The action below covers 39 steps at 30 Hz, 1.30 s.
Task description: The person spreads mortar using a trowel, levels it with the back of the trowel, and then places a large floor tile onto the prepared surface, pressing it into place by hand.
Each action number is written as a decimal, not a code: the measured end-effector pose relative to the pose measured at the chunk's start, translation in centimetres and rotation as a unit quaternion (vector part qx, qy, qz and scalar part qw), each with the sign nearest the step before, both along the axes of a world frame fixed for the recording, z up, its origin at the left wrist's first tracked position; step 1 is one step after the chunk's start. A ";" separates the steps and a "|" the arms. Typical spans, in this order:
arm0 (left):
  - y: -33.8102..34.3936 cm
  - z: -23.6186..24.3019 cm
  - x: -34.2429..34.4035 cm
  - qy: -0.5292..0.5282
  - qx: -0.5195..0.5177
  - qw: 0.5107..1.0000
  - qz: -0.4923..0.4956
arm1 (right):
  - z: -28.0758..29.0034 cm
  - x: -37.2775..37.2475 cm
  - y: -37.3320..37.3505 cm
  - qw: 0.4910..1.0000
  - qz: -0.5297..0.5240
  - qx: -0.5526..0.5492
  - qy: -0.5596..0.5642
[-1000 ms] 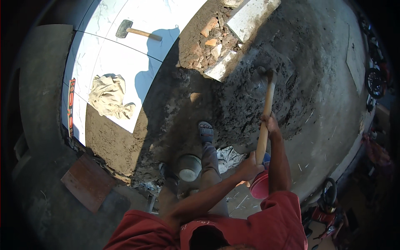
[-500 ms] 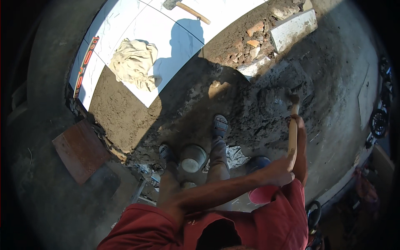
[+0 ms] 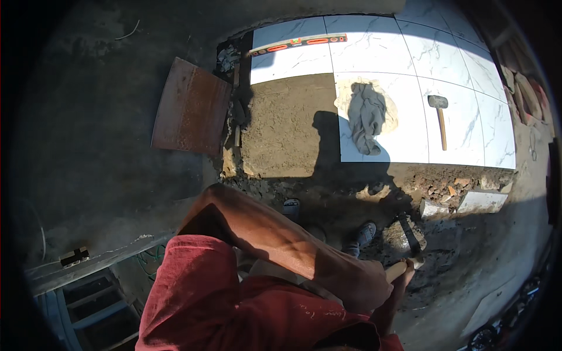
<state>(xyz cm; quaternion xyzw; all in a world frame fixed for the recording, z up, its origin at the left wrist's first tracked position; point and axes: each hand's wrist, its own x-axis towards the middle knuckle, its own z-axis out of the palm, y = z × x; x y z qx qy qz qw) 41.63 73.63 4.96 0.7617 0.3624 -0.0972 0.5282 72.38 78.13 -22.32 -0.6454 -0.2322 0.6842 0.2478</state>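
Note:
Both my hands are closed around the pale wooden handle of what looks like a hoe (image 3: 396, 271). My left hand (image 3: 367, 286) grips the rear part, its forearm reaching across my body. Farther along, near the head end, is my right hand (image 3: 405, 275), partly hidden behind the handle and left hand. Just beyond the head end sits a sunlit lump of wet grey mortar (image 3: 397, 237), crossed by a dark bar. The blade is not plainly visible, so I cannot tell whether the lump rests on it.
White marbled tiles (image 3: 374, 50) bear a red-marked spirit level (image 3: 298, 44), a part-shaded cream cloth (image 3: 391, 111) and a rubber mallet (image 3: 438, 102). Left of them lie a bed of sandy mortar (image 3: 284, 128) and a brown board (image 3: 192, 108). Broken rubble (image 3: 445, 186) lines the tiles' near edge.
My view has turned toward the left, so the tiles now lie straight ahead. Both hands still hold the hoe, and its handle has swung from nearly upright in view to a slant.

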 end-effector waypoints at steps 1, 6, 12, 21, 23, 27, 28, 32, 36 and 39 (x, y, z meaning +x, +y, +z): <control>-2.6 2.6 -2.1 0.156 0.134 0.979 -0.006 | 1.7 -4.6 -1.4 0.998 -0.011 0.052 -0.026; -18.6 7.9 -18.2 0.359 0.343 0.861 0.108 | 6.2 -28.1 -11.4 0.913 -0.173 -0.185 0.320; -31.9 7.7 -34.0 0.512 0.319 0.773 0.196 | 1.1 -49.7 -18.1 0.919 -0.051 -0.212 0.328; -33.5 -2.0 -26.2 0.339 0.317 0.843 0.270 | 2.0 -33.4 -17.1 0.922 -0.084 -0.186 0.328; -30.6 -6.0 -18.8 0.366 0.395 0.809 0.235 | 3.5 -25.7 -14.5 0.924 -0.132 -0.179 0.310; -21.0 -14.5 -4.9 0.194 0.269 0.900 0.283 | -2.8 -5.0 -7.0 0.960 -0.192 -0.060 0.193; -18.6 -15.7 -1.6 0.147 0.158 0.917 0.335 | -2.7 -1.7 -5.8 0.970 -0.204 -0.063 0.118; -9.3 -23.3 11.3 0.004 -0.087 0.944 0.318 | -8.5 11.6 2.0 0.972 -0.232 0.041 0.000; 4.2 -29.8 26.6 -0.006 -0.101 0.953 0.286 | -11.6 24.8 14.6 0.963 -0.242 0.042 -0.115; 12.7 -32.5 34.8 -0.004 -0.117 0.950 0.290 | -14.8 29.6 20.9 0.955 -0.235 0.034 -0.178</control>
